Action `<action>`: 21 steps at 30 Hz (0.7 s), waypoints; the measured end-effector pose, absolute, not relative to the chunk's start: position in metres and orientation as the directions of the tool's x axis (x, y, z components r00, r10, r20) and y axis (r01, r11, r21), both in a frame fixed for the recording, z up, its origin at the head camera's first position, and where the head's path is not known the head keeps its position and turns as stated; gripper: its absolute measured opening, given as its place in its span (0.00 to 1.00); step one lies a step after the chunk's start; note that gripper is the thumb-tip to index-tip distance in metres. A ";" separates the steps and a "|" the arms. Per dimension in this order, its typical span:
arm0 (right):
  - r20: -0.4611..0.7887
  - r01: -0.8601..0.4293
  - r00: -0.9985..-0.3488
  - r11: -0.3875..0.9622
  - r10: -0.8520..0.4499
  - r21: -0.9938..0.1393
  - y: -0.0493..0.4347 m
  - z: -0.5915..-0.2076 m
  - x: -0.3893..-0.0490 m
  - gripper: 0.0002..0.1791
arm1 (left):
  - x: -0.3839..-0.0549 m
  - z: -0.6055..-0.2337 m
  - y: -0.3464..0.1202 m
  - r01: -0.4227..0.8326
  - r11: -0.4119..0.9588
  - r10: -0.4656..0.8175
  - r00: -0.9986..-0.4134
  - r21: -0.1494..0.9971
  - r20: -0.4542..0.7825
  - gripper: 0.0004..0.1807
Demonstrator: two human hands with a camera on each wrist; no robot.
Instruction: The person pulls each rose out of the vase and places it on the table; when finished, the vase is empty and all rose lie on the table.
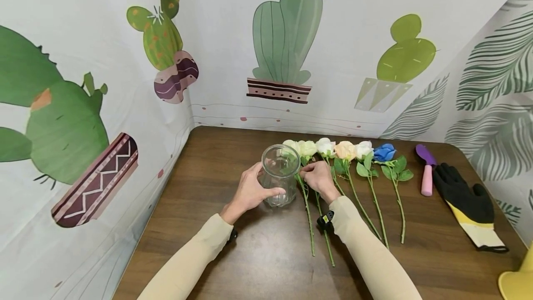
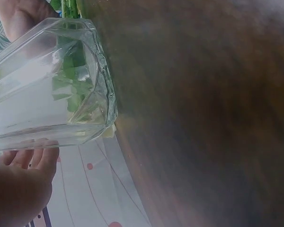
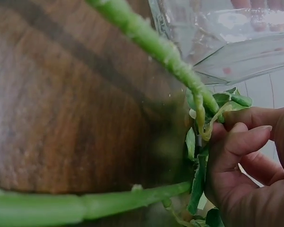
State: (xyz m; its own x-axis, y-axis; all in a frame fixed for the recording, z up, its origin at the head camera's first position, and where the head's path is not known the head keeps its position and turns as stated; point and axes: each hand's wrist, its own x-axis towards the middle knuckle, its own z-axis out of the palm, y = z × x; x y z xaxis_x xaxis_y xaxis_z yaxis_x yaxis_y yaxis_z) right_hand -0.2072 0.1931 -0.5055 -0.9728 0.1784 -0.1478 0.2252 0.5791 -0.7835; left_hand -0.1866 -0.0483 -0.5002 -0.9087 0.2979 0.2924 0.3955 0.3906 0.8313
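Note:
A clear glass vase (image 1: 280,183) with a wide round rim stands on the table. My left hand (image 1: 251,190) holds it from the left, thumb across the front and fingers behind. At the vase's right side, my right hand (image 1: 319,178) pinches the leftmost rose's stem (image 3: 154,49) between thumb and index finger, just below its leaves. That pale rose (image 1: 291,146) is partly hidden behind the vase rim. The stem lies along the tabletop. Beside it, a light-green rose (image 1: 307,148) has its stem passing under my right hand.
Further right lie white roses (image 1: 325,146), a peach rose (image 1: 345,150) and a blue rose (image 1: 384,152) in a row. A purple trowel with pink handle (image 1: 427,179) and a black-yellow glove (image 1: 468,203) lie on the right. A yellow object (image 1: 518,284) shows at the lower right corner.

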 end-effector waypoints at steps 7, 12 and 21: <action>-0.149 0.227 -0.973 0.603 0.177 -0.765 0.192 -0.505 -0.206 0.08 | -0.186 -0.500 -0.049 0.403 0.395 0.302 -0.906 0.826 0.298 0.46; -0.160 0.234 -0.971 0.598 0.175 -0.767 0.192 -0.505 -0.207 0.08 | -0.186 -0.499 -0.048 0.399 0.390 0.302 -0.907 0.830 0.294 0.45; -0.188 0.247 -0.969 0.557 0.163 -0.792 0.191 -0.504 -0.205 0.07 | -0.186 -0.497 -0.049 0.376 0.414 0.308 -0.915 0.829 0.262 0.45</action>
